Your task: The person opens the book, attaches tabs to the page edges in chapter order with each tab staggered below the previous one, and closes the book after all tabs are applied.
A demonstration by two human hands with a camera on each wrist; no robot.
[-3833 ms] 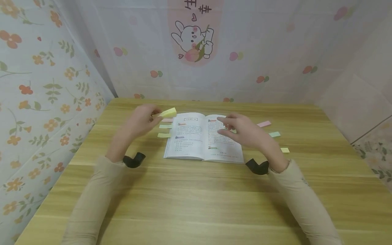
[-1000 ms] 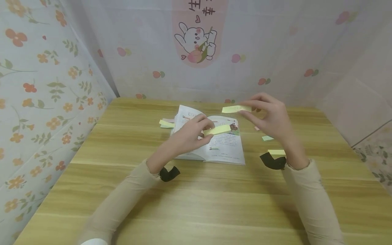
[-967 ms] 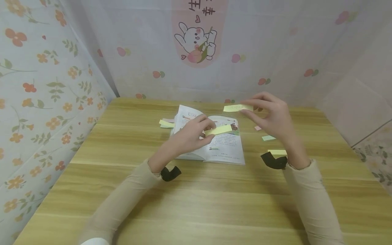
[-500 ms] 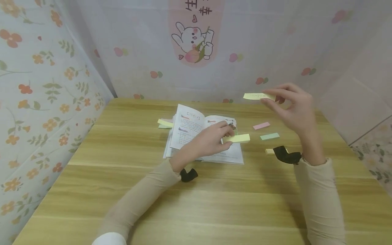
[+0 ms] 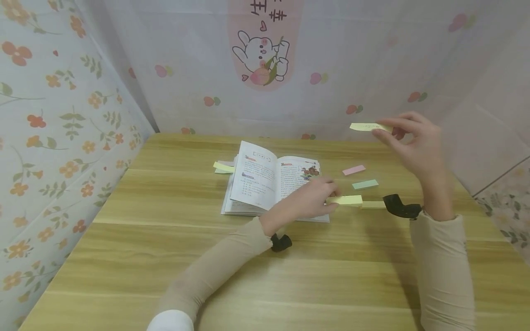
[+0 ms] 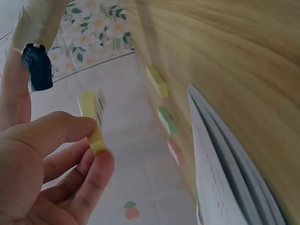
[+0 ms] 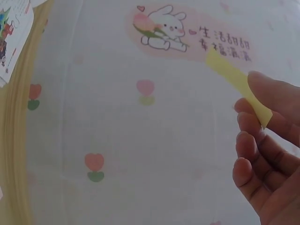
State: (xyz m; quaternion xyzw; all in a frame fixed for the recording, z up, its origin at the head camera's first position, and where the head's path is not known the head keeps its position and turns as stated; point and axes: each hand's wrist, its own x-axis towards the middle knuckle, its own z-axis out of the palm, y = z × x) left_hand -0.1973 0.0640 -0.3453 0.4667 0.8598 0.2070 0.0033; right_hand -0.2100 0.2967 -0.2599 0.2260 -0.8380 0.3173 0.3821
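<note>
Between thumb and fingers, my left hand [image 5: 312, 197] pinches a pad of yellow sticky notes [image 5: 348, 200] over the lower right corner of the open book [image 5: 258, 177]. The left wrist view shows the pad [image 6: 87, 105] edge-on, with dark marks on one side. Raised higher at the right, my right hand [image 5: 420, 145] pinches a single yellow sticky note [image 5: 364, 126] bearing faint writing. The right wrist view shows that note [image 7: 229, 72] sticking out from the thumb and forefinger. The book's left page stands slightly lifted.
Right of the book lie a pink sticky pad [image 5: 354, 170], a green one [image 5: 365, 184] and a yellow one [image 5: 374, 205], partly hidden. Sticky strips [image 5: 223, 167] project from the book's left edge. A patterned curtain [image 5: 186, 59] stands behind the wooden table [image 5: 165, 257].
My left hand has carried the pad rightward across the book, from its left side. The right hand, earlier above the right page, has risen rightward with the single note. The left page has lifted.
</note>
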